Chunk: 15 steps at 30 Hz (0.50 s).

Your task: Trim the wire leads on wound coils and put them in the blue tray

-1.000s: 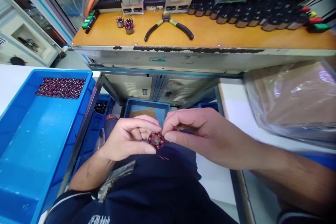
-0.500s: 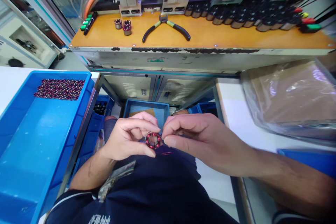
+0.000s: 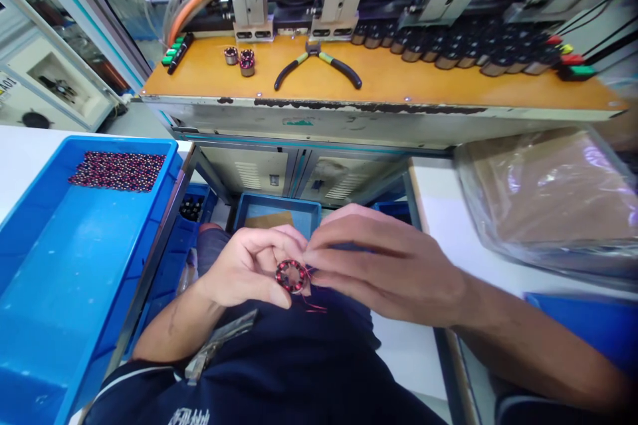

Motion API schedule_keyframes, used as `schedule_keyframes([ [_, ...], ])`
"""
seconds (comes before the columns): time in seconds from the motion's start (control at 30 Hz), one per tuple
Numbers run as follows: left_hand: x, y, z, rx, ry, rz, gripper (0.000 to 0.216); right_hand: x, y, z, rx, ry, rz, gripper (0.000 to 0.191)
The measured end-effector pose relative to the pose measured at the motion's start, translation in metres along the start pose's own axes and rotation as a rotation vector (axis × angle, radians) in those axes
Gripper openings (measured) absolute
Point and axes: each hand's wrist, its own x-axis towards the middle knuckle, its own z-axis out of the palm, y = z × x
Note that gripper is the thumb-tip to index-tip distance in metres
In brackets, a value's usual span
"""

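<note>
In the head view my left hand (image 3: 249, 267) holds a small stator (image 3: 292, 277), a metal ring with red wire windings around an open centre. The thumb presses its near left side and the fingers curl behind it. My right hand (image 3: 379, 262) is at the ring's right edge, its fingertips together on thin red wire leads (image 3: 308, 272); motion blurs the fingers a little. Loose red wire ends hang below the ring, in front of the dark shirt.
At left stands a blue tray (image 3: 64, 259) with many wound stators (image 3: 117, 170) at its far end. On the orange bench (image 3: 199, 83) are cutting pliers (image 3: 318, 66), several stators (image 3: 247, 64), a marker (image 3: 180, 53) and rows of dark cylinders (image 3: 448, 53). A plastic-wrapped package (image 3: 548, 192) lies right.
My right hand has turned, its fingers straighter and raised over the stator's right side. The loose red wire ends show more plainly below the ring. The view has shifted slightly.
</note>
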Motion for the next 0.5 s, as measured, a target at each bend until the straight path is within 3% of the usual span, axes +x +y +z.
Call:
schedule_keyframes([
  [0.17, -0.0004, -0.0002, 0.0015, -0.045, 0.002, -0.057, 0.034, 0.005, 0.0009, 0.0026, 0.018, 0.002, -0.051, 0.007],
  [0.5, 0.0032, -0.0009, -0.0028, 0.061, 0.053, -0.007, 0.033, 0.0005, -0.0003, 0.009, 0.01, 0.06, 0.028, 0.007],
])
